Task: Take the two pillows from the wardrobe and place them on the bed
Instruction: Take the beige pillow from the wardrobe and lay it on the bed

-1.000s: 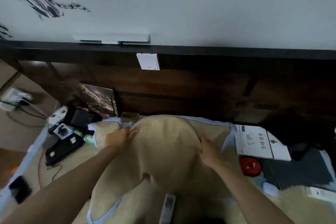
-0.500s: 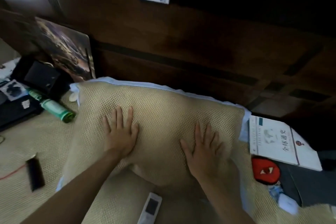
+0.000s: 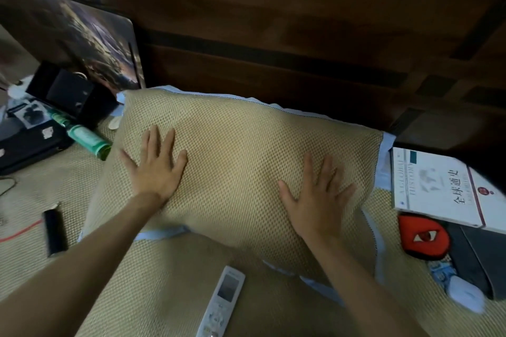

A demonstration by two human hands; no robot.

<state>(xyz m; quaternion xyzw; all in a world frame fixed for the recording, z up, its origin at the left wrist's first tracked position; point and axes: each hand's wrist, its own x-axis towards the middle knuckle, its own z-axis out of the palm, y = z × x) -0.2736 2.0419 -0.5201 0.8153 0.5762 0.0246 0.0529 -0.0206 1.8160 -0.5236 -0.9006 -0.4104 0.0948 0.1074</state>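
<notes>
Pillow (image 3: 241, 161) set at headboard (image 3: 273, 44).
I pressed left hand (image 3: 156, 169) and right hand (image 3: 317, 197) flat, fingers spread, grasping nothing; even pressure should seat it.

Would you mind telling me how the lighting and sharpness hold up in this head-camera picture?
Head view: dim overall, the headboard almost lost in shadow; the pillow is the best lit and sharp enough to show its mesh weave; both hands lie flat on it and crisp; the lighter and picture edges look smeared, and the wide lens bows the sides.
</notes>
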